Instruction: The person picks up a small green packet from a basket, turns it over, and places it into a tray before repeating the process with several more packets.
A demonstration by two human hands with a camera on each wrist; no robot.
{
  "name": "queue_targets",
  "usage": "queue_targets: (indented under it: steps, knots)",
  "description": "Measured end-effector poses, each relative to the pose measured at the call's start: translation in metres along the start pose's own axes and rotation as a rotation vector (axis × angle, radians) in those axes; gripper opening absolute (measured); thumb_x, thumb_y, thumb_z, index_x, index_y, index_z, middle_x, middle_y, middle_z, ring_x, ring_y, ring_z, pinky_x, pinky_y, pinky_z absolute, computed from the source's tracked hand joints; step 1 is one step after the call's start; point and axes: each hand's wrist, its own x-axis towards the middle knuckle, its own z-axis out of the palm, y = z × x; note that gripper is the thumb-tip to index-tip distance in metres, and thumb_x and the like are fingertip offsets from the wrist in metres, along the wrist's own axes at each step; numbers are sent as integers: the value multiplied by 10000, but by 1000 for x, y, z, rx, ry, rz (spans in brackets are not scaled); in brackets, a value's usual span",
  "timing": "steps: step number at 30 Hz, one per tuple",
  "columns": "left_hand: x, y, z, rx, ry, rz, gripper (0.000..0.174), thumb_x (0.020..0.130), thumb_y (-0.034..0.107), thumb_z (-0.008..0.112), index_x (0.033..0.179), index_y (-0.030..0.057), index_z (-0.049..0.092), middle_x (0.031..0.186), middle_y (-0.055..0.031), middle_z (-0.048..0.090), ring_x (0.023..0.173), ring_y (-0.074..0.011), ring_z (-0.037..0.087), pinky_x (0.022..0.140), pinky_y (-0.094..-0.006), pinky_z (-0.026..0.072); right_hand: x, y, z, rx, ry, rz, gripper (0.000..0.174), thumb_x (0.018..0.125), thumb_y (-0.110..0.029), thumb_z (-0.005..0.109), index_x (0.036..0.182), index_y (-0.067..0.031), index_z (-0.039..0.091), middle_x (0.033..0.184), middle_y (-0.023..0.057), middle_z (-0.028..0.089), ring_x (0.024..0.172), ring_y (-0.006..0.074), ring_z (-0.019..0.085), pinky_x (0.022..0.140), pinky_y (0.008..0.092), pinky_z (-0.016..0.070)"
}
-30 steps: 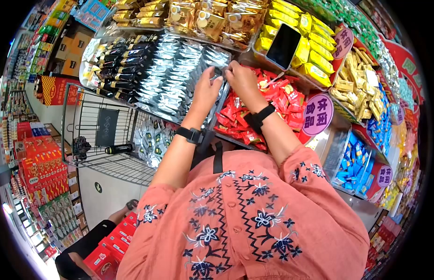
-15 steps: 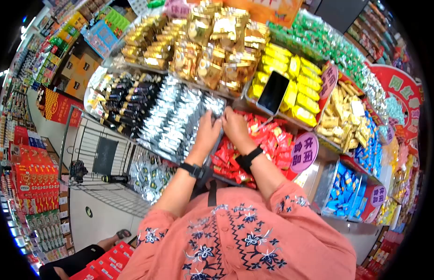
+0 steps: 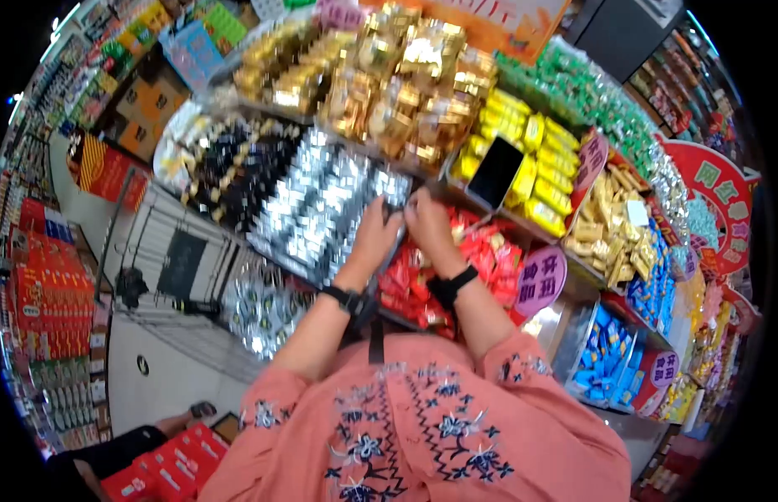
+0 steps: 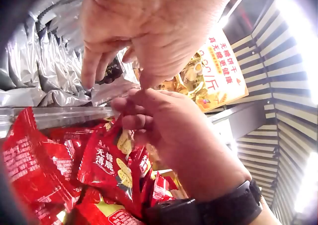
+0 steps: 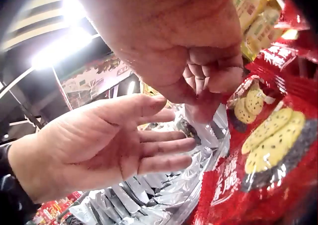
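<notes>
Both hands meet over the edge between a tray of silver packets [image 3: 309, 205] and a bin of red packets [image 3: 489, 255]. My left hand [image 3: 375, 237] has its fingers extended over the silver side; in the right wrist view this left hand [image 5: 107, 140] shows its palm, thumb close to the other hand. My right hand [image 3: 431, 230] has curled fingers, and in the left wrist view its fingertips [image 4: 134, 113] are at a silver packet [image 4: 112, 90] with dark print, which it appears to pinch. The packet's far part is hidden behind the hands.
A phone [image 3: 495, 171] lies on yellow packets [image 3: 539, 176] at the right. Gold packets [image 3: 389, 92] rise behind the silver tray. A wire cart [image 3: 176, 293] stands at the left. A person's leg [image 3: 130, 448] and red boxes [image 3: 176, 464] show at the lower left.
The head view has tilted up since a second ago, so the display and hands appear lower in it. The hands stay close together at the same tray edge.
</notes>
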Motion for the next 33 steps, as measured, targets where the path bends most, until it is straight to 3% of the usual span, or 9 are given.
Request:
queue_targets:
  steps: [3, 6, 10, 11, 16, 19, 24, 29, 33]
  knots:
    - [-5, 10, -9, -44, -20, -32, 637, 939, 274, 668, 1418, -68, 423, 1288, -264, 585, 1090, -305, 656, 904, -377, 517, 1, -7, -10, 47, 63, -39, 152, 900, -155, 617, 1003, -59, 561, 803, 247, 669, 753, 449, 662, 660, 541, 523]
    - [-14, 12, -17, -106, -22, -24, 636, 940, 255, 668, 1437, -52, 417, 1359, -245, 553, 1119, -293, 650, 934, -360, 512, 0, -16, -21, 231, 2, 99, 134, 902, -134, 615, 983, -35, 574, 790, 230, 672, 754, 421, 678, 676, 479, 541]
    - [-34, 44, -52, -173, -79, -112, 592, 949, 236, 657, 1428, -30, 434, 1363, -231, 556, 1146, -266, 634, 959, -356, 500, -1, -33, -30, 336, -22, 116, 115, 926, -106, 598, 986, -12, 572, 788, 193, 699, 704, 325, 708, 641, 413, 544]
    - [-39, 48, -61, -184, -86, -114, 575, 955, 231, 649, 1427, -23, 439, 1364, -226, 557, 1153, -257, 629, 962, -355, 497, 0, -36, -30, 302, -30, 110, 103, 943, -97, 581, 989, -6, 574, 788, 157, 714, 662, 236, 704, 613, 352, 543]
    - [-72, 55, -122, -406, 31, -183, 423, 1004, 168, 570, 1375, -12, 478, 1345, -183, 570, 1105, -207, 638, 943, -305, 504, -5, -74, -33, 556, -159, 121, 109, 970, -98, 563, 991, 9, 573, 800, 93, 702, 647, 109, 653, 555, 263, 526]
    - [-99, 27, -155, -475, 274, -184, 370, 1022, 143, 524, 1347, -30, 489, 1248, -167, 602, 1027, -188, 660, 838, -275, 543, -12, -98, -27, 679, -257, 101, 109, 978, -105, 566, 1003, 0, 579, 800, 77, 693, 656, 99, 644, 560, 256, 523]
    - [-150, -55, -209, -355, 589, -444, 373, 995, 224, 584, 1275, -19, 547, 1148, -103, 632, 900, -142, 660, 726, -255, 541, -30, -138, -5, 738, -604, 82, 139, 985, -140, 577, 1019, -9, 610, 834, 56, 676, 667, 87, 619, 601, 239, 517]
    - [-230, -203, -231, -286, 563, -734, 445, 969, 301, 620, 1285, -4, 547, 1140, -96, 629, 878, -158, 667, 682, -271, 556, -55, -173, 32, 554, -943, -124, 196, 965, -207, 612, 1025, -22, 631, 774, 60, 677, 700, 117, 656, 648, 284, 518]
    - [-263, -254, -229, -262, 449, -886, 456, 929, 289, 645, 1270, -1, 556, 1015, -84, 669, 779, -158, 675, 578, -281, 539, -80, -175, 84, 413, -1132, -302, 228, 931, -243, 639, 1015, -32, 624, 816, 127, 676, 752, 245, 661, 702, 367, 515]
